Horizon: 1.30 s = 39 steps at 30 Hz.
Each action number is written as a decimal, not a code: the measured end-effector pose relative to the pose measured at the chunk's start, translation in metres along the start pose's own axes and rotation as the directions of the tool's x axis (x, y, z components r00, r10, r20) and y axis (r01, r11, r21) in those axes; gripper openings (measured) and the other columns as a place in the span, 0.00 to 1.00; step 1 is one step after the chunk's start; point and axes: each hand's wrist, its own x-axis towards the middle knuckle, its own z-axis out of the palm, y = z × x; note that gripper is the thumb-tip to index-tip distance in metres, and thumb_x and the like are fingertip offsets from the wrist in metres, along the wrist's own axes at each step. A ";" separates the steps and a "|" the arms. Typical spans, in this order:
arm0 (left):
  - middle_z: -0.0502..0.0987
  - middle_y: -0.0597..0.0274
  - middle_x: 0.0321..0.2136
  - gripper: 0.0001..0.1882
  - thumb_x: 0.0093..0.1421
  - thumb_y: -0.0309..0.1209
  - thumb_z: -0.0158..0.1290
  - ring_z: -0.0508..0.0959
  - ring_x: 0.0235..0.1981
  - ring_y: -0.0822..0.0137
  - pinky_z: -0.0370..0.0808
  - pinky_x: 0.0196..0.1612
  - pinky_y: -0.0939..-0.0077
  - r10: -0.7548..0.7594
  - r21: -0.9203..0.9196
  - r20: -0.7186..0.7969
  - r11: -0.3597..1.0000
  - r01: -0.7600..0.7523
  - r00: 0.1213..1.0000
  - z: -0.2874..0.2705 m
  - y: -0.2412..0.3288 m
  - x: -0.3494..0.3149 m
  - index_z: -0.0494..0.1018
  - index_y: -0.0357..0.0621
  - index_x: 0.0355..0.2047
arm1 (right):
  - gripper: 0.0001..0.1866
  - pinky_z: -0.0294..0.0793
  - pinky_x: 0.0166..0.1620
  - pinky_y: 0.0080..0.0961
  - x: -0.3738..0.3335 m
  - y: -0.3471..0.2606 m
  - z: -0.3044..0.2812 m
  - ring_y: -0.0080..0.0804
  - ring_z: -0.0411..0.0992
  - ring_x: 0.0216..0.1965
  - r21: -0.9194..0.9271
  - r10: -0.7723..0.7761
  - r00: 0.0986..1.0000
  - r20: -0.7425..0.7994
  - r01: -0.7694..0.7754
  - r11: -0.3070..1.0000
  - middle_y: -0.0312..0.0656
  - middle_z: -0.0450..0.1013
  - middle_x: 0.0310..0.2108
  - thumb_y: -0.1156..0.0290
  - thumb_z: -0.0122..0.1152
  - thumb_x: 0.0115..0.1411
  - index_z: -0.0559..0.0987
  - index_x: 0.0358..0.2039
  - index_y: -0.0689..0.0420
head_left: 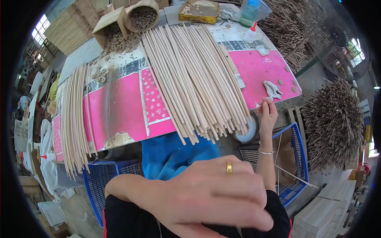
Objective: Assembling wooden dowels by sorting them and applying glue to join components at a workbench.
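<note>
Close to the camera, my left hand is bent across the lower middle, a gold ring on one finger. Its fingers are curled and partly blurred, and what they hold, if anything, is hidden. Farther off, my right hand pinches a small pale piece at the table's right front edge. Just beyond its fingertips lies a crumpled whitish rag. A wide bundle of thin wooden sticks lies across the middle of the table, its near ends overhanging the edge. A narrower stick bundle lies at the left.
Small wooden rings spill from a tipped wooden box and a round tub. A yellow tin and a red-tipped bottle stand at the back. Blue baskets flank me below. A fan stands right.
</note>
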 end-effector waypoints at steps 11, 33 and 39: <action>0.78 0.52 0.51 0.31 0.62 0.45 0.60 0.79 0.47 0.54 0.72 0.52 0.61 -0.319 -0.463 -0.057 0.848 0.258 0.946 -0.024 -0.092 0.023 0.73 0.41 0.61 | 0.22 0.77 0.48 0.28 0.265 0.077 -0.001 0.33 0.77 0.44 -0.506 -0.203 0.954 0.220 0.290 0.812 0.46 0.78 0.46 0.68 0.65 0.64 0.76 0.57 0.61; 0.77 0.61 0.47 0.24 0.70 0.26 0.50 0.75 0.51 0.72 0.73 0.56 0.75 -0.788 -0.642 -0.609 0.558 0.526 0.093 -0.046 -0.110 -0.198 0.66 0.41 0.66 | 0.44 0.75 0.51 0.32 0.359 0.145 0.107 0.34 0.72 0.51 -0.424 0.018 0.943 0.334 0.133 0.896 0.51 0.70 0.58 0.65 0.75 0.58 0.62 0.70 0.58; 0.79 0.64 0.45 0.21 0.70 0.30 0.54 0.78 0.47 0.73 0.74 0.54 0.75 -0.729 -0.585 -0.678 0.612 0.533 0.094 0.014 -0.089 -0.247 0.70 0.40 0.62 | 0.39 0.72 0.53 0.30 0.110 -0.016 0.276 0.29 0.71 0.51 -0.006 -0.215 0.456 0.863 0.435 0.900 0.39 0.72 0.52 0.72 0.75 0.51 0.70 0.64 0.58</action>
